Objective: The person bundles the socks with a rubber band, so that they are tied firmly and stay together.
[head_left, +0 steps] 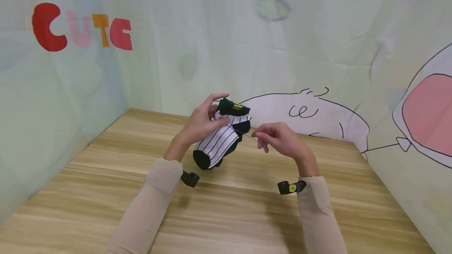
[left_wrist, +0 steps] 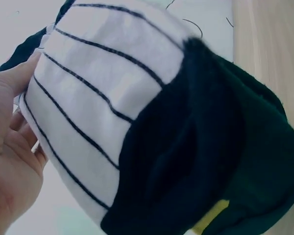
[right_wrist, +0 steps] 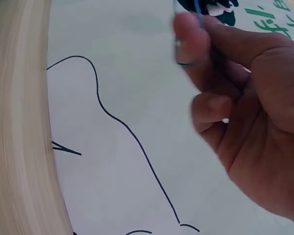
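Observation:
A bundle of socks, white with thin dark stripes and dark toes, hangs above the table in my left hand. Dark green socks with a yellow patch lie against the striped ones. The left thumb presses on the striped fabric near the upper end, while the other fingers go behind it, partly hidden. A thin blue elastic band stretches from the bundle to my right hand. In the right wrist view the band loops round a curled fingertip, with the thumb close against it.
Beneath both hands is a wood-grain table. Printed cloth walls stand along its back and sides, the back one close behind the socks. Each wrist wears a small black camera, one on the left and one on the right.

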Tool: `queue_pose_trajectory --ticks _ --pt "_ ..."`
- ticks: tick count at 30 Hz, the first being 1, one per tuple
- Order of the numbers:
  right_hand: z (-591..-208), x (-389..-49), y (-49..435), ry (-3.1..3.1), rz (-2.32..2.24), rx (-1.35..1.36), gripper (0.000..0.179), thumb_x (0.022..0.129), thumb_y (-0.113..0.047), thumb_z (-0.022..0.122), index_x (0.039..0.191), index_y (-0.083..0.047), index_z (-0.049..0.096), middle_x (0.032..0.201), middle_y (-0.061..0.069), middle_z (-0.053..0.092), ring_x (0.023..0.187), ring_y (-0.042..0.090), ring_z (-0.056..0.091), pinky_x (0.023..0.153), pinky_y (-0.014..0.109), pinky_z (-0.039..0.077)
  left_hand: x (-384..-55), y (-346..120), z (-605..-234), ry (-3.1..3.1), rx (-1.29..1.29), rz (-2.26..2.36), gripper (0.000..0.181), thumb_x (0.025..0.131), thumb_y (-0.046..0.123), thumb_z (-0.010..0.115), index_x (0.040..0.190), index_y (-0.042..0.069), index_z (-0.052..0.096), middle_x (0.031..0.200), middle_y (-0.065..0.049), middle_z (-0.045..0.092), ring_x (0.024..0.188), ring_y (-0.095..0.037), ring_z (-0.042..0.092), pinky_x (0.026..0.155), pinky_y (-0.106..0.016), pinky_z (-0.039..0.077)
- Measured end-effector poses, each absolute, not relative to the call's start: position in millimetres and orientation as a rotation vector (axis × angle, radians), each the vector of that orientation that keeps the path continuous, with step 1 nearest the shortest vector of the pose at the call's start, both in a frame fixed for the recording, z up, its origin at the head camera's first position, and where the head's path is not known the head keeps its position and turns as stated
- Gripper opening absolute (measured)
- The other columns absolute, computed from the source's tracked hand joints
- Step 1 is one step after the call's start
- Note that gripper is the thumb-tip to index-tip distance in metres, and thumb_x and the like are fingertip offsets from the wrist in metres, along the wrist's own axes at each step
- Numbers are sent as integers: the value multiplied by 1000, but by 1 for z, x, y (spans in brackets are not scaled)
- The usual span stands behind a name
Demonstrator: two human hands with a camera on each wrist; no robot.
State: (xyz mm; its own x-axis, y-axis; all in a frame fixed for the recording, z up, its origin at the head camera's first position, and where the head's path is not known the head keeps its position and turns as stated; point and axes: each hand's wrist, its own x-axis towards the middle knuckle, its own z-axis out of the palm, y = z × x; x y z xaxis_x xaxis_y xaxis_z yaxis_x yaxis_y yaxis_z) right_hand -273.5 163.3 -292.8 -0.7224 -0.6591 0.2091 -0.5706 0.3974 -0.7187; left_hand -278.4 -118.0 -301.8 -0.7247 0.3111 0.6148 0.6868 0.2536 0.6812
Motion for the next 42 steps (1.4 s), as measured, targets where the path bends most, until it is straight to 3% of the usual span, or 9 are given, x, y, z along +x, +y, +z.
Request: queue_pose_trajectory --ticks 4,12,18,25,29,32,36,39,42 --pt "-290 -272 167 2439 -1077 -1152 20 102 -4 55 114 -5 72 80 8 67 62 22 62 61 28 52 -278 -118 -301 -2170 -905 -1461 67 90 5 73 148 17 42 105 -11 72 74 -21 62 64 -30 49" --pt "-289 -270 168 2326 -952 -1105 24 103 -3 52 107 -12 74 80 11 67 57 29 65 45 24 44 -278 -117 -301 -2156 -897 -1460 68 90 4 73 148 17 41 108 -12 72 78 -21 65 67 -32 50" --pt "-291 -271 166 2302 -934 -1101 29 102 2 48 103 -8 76 81 11 71 52 31 63 42 23 42 -277 -118 -301 -2167 -880 -1468 65 91 5 73 147 19 43 107 -12 72 79 -21 65 67 -34 52" --pt "-292 -271 171 2100 -1062 -1211 42 97 13 36 110 0 74 83 15 73 43 17 54 40 23 39 -279 -119 -302 -2123 -903 -1466 64 90 4 73 146 17 44 109 -12 72 76 -22 63 64 -32 47" --pt "-295 -273 177 1962 -1141 -1296 39 96 15 36 116 8 69 82 19 71 43 14 51 40 24 40 -278 -118 -302 -2100 -915 -1480 66 90 3 73 147 15 43 112 -14 72 78 -24 64 65 -34 47" --pt "-297 -276 179 1870 -1188 -1359 33 98 12 43 119 9 67 84 18 72 44 12 51 39 27 40 -277 -118 -301 -2096 -901 -1486 68 90 3 73 149 17 41 115 -15 71 79 -25 64 66 -37 46" --pt "-302 -280 181 1729 -1249 -1438 28 100 2 54 121 -4 72 87 11 75 46 10 54 39 26 41 -278 -117 -301 -2093 -885 -1495 70 91 3 72 150 20 39 116 -15 70 82 -24 65 68 -37 47" --pt "-307 -285 181 1566 -1322 -1497 25 100 -10 61 121 -13 74 91 5 76 50 7 57 45 21 46 -278 -117 -301 -2096 -887 -1511 69 91 3 72 149 21 40 117 -14 70 85 -23 66 69 -36 49" --pt "-314 -290 178 1380 -1424 -1582 25 99 -21 63 121 -13 74 95 1 75 58 6 61 52 19 50 -278 -118 -301 -2097 -886 -1523 67 92 4 71 149 22 40 117 -13 70 86 -22 67 69 -37 51"
